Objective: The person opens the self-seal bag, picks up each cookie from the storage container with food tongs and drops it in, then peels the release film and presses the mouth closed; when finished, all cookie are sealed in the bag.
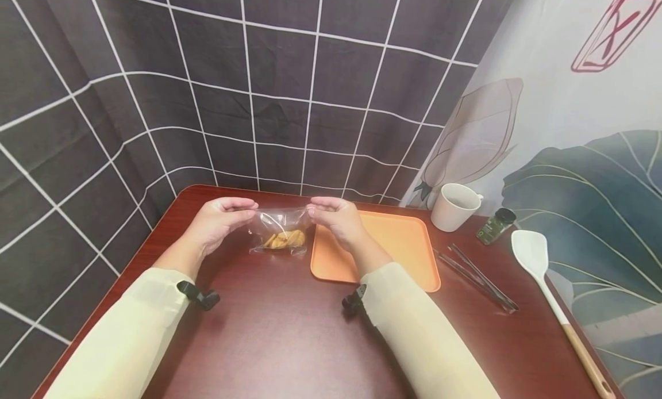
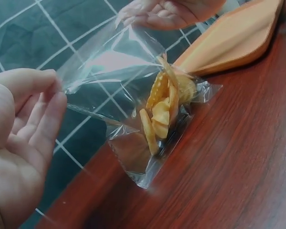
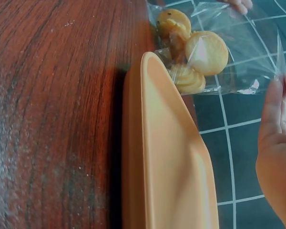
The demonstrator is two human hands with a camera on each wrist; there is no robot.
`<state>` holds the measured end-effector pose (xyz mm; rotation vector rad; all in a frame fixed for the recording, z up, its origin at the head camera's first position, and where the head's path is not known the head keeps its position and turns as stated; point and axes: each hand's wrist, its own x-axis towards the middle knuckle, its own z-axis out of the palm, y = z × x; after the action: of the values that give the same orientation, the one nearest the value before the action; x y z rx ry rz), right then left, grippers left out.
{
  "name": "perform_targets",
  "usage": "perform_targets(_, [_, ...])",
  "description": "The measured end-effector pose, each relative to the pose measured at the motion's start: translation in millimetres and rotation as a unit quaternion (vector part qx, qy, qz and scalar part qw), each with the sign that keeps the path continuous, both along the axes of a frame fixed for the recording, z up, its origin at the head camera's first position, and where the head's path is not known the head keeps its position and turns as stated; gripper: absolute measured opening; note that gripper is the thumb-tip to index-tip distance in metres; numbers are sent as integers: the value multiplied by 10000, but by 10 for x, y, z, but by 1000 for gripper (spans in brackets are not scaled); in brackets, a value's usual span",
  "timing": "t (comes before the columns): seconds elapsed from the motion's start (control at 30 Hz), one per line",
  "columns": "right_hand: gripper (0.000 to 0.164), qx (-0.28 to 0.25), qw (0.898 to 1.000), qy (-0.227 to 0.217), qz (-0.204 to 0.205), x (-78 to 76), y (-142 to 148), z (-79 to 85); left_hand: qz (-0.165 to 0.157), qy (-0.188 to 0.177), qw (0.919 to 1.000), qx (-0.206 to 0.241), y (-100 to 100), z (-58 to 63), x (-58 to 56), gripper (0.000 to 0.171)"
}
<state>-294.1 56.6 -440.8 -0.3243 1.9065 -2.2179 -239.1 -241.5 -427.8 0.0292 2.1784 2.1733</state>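
A clear plastic bag (image 1: pixel 281 218) stands on the table between my two hands, its top edge stretched sideways. Golden, round biscuits (image 1: pixel 285 239) lie in its lower part; in the left wrist view several biscuits (image 2: pixel 161 107) lean together, one with a ridged edge. My left hand (image 1: pixel 219 221) pinches the bag's left top corner between thumb and fingertips. At the opposite corner my right hand (image 1: pixel 338 218) pinches the plastic the same way, seen also in the right wrist view as a hand (image 3: pixel 279 124) at the bag's edge.
An orange tray (image 1: pixel 398 238) lies under and right of my right forearm. Farther right are a white mug (image 1: pixel 455 208), a small green-labelled jar (image 1: pixel 495 226), metal tongs (image 1: pixel 478 278) and a white spatula (image 1: pixel 543 278) with a wooden handle. A dark checked curtain (image 1: pixel 279 117) hangs behind the table.
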Motion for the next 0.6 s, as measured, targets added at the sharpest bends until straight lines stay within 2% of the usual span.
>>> perform_targets(0.03, [39,114,9999,76,-27,0,2,4,39,106,9989,-444,-2,12,1,36])
perform_targets(0.1, [37,336,9991,232,-84,-4,3,6,121,382,9897,-1376,0,43,4,40])
perform_targets(0.17, [35,485,9980,377,-132,-6,2,5,243,672,9724,-2221,7,73,11,36])
perform_targets(0.23, [34,567,9971,478,-186,-8,0,0,348,944,9543,-2815,20,98,18,31])
perform_targets(0.3, [33,643,9960,561,-259,-8,-4,-5,434,1129,9412,-3154,39,116,27,27])
perform_targets(0.37, [31,735,9948,611,-344,-4,-10,-12,502,1256,9329,-3339,55,125,36,24])
perform_targets(0.6, [26,1124,9890,698,-667,37,-41,-21,720,1562,9132,-3695,73,103,38,15])
